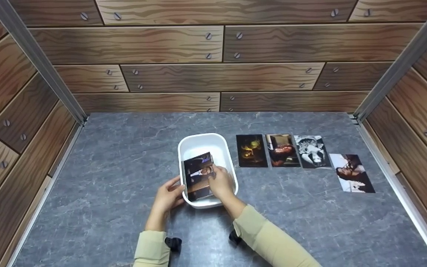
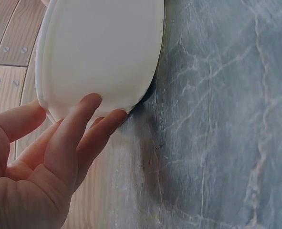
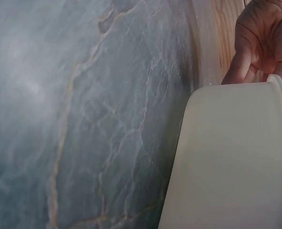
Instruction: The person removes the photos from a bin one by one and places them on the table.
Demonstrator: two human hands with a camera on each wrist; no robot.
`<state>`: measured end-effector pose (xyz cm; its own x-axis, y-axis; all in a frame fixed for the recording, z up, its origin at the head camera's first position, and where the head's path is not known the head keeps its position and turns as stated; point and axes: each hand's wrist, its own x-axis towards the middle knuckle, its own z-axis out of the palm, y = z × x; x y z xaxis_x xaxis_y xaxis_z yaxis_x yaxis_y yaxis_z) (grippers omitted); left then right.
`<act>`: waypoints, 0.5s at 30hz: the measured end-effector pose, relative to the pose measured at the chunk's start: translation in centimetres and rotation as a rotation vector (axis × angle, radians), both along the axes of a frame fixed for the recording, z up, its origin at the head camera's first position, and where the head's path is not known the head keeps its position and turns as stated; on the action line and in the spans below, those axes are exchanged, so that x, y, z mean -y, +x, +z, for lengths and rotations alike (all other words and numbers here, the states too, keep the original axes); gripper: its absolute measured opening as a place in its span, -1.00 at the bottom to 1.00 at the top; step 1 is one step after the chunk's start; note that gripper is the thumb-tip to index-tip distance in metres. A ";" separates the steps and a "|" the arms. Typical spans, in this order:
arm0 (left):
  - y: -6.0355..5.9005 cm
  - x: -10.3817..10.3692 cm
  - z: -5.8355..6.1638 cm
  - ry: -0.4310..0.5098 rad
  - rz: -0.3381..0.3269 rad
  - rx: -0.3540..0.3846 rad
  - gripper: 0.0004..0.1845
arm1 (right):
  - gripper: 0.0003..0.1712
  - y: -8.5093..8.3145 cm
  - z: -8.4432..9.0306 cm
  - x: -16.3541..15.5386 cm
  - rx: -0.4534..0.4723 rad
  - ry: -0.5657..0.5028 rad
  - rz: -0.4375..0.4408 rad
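A white plastic tub (image 1: pixel 219 139) stands on the table with a stack of photo prints (image 1: pixel 195 185) inside, tilted against its left side. The top print shows a person in dark clothes. My right hand (image 1: pixel 221 183) reaches into the tub and grips the stack's right edge, thumb on top; its other fingers are hidden. At the tub's near left corner, my left hand (image 1: pixel 166 196) holds the tub. The left wrist view shows the left thumb at the rim and fingertips (image 2: pixel 93 101) on the outer wall. In the right wrist view, the tub's wall (image 3: pixel 231 157) hides the stack.
Right of the tub, three photo prints lie in a row: a dark one with yellow (image 1: pixel 252 151), a reddish one (image 1: pixel 283 150) and a black-and-white one (image 1: pixel 313 152). Another print (image 1: pixel 352 173) lies lower, farther right. Wood-patterned walls (image 1: pixel 221 78) enclose the grey marbled table (image 1: pixel 124 155).
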<state>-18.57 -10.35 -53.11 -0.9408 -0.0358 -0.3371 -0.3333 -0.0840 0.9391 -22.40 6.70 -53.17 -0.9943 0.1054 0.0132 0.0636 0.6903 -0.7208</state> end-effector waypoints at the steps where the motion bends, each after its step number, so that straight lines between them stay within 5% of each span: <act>1: 0.0 0.0 0.0 0.001 0.000 0.000 -0.45 | -0.45 0.1 0.0 0.0 0.015 0.017 0.003; 9: 0.0 -0.1 -0.2 0.001 -0.003 0.000 -0.46 | -0.39 0.3 0.3 0.3 0.070 0.081 0.042; 15: -0.2 0.0 -0.1 -0.012 0.003 0.005 -0.47 | -0.53 0.1 0.1 0.4 -0.007 -0.101 -0.016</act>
<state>-18.75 -10.35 -53.23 -0.9389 -0.0423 -0.3415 -0.3379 -0.0740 0.9383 -22.32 6.34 -53.09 -0.9925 0.1223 0.0082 0.0690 0.6129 -0.7872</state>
